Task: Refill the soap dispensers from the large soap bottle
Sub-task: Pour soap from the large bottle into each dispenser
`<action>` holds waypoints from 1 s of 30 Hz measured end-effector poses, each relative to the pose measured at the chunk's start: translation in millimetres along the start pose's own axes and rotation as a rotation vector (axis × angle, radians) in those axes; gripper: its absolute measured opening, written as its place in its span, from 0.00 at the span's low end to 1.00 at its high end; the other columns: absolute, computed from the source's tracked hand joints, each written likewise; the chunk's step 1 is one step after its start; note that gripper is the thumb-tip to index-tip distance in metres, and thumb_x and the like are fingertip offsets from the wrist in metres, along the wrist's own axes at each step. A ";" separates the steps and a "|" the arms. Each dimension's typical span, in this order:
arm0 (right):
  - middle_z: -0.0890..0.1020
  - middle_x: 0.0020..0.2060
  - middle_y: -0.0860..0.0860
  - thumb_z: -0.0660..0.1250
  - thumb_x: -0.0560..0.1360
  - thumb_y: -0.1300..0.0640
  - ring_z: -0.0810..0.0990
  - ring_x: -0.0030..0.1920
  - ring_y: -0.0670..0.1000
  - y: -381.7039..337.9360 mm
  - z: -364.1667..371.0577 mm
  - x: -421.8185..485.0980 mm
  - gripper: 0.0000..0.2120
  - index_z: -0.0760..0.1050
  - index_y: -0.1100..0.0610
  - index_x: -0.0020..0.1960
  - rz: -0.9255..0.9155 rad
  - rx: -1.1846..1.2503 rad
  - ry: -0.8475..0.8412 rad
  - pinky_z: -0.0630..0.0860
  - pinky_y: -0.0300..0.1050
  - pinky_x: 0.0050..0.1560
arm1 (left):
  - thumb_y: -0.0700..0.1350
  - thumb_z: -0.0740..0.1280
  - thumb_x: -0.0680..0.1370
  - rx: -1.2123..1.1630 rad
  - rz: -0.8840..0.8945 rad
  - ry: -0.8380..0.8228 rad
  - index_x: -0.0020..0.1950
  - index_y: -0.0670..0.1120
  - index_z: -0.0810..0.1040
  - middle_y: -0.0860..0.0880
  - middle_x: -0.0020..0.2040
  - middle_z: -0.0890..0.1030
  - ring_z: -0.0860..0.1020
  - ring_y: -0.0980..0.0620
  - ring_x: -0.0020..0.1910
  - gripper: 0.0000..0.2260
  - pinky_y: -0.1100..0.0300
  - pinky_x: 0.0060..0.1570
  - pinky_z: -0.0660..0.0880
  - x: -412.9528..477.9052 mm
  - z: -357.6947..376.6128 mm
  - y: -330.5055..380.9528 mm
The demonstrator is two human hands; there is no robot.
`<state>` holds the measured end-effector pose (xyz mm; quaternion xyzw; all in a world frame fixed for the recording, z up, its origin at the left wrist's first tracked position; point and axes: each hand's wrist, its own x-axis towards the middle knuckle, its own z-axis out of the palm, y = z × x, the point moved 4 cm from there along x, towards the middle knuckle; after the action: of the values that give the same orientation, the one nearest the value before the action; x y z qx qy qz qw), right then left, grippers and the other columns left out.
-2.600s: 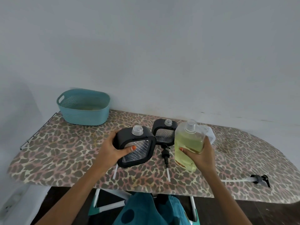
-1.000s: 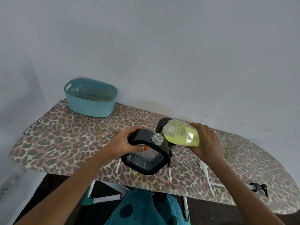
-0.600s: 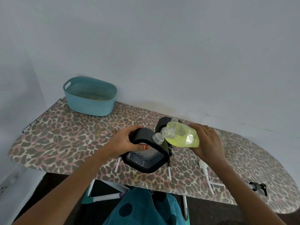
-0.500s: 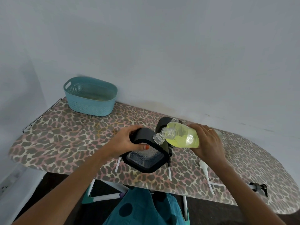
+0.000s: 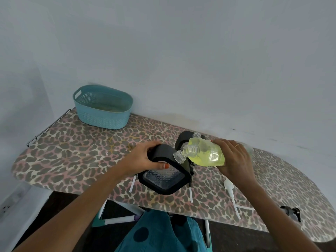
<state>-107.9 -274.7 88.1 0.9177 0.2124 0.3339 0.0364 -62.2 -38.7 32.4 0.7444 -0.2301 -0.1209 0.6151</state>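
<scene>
My left hand (image 5: 145, 160) grips a black-framed clear soap dispenser (image 5: 164, 177), tilted above the leopard-print ironing board (image 5: 78, 155), with its open threaded neck (image 5: 179, 156) pointing up and right. My right hand (image 5: 234, 159) holds the large soap bottle (image 5: 207, 153) of yellow-green liquid tipped on its side, its open mouth touching the dispenser's neck. A second black dispenser (image 5: 183, 140) stands behind them, mostly hidden.
A teal perforated basket (image 5: 102, 107) sits at the board's far left by the wall. A white pump with tube (image 5: 230, 190) lies on the board right of the dispenser; white tubes (image 5: 190, 194) lie beneath it. A black fitting (image 5: 291, 211) is at the right edge.
The large bottle went from upright to tipped on its side, and its mouth met the dispenser's neck. My left hand tilted the dispenser toward it. Little has moved in the last half second.
</scene>
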 end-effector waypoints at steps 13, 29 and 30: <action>0.84 0.46 0.54 0.82 0.53 0.61 0.82 0.39 0.56 6.9 0.4 -0.1 0.34 0.69 0.56 0.55 -0.007 -0.044 0.012 0.69 0.43 0.40 | 0.55 0.75 0.58 -0.018 0.032 -0.014 0.52 0.55 0.75 0.54 0.45 0.83 0.81 0.57 0.47 0.24 0.68 0.46 0.76 -0.3 1.9 -4.0; 0.84 0.45 0.54 0.82 0.51 0.63 0.83 0.39 0.56 6.8 -5.0 2.2 0.36 0.69 0.56 0.54 -0.027 -0.054 0.037 0.75 0.44 0.37 | 0.57 0.74 0.57 -0.023 0.045 0.011 0.50 0.57 0.75 0.52 0.47 0.82 0.81 0.56 0.47 0.23 0.63 0.49 0.77 -0.1 4.4 -8.3; 0.84 0.45 0.54 0.82 0.51 0.63 0.82 0.39 0.57 7.4 -5.1 1.9 0.36 0.69 0.56 0.54 -0.027 -0.053 0.036 0.75 0.44 0.37 | 0.56 0.74 0.57 -0.032 0.047 0.014 0.50 0.57 0.75 0.52 0.46 0.82 0.81 0.56 0.47 0.23 0.64 0.48 0.77 -0.2 4.5 -8.0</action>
<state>-107.1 -281.1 94.7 0.9073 0.2164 0.3553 0.0615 -62.9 -41.4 23.7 0.7298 -0.2413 -0.1051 0.6310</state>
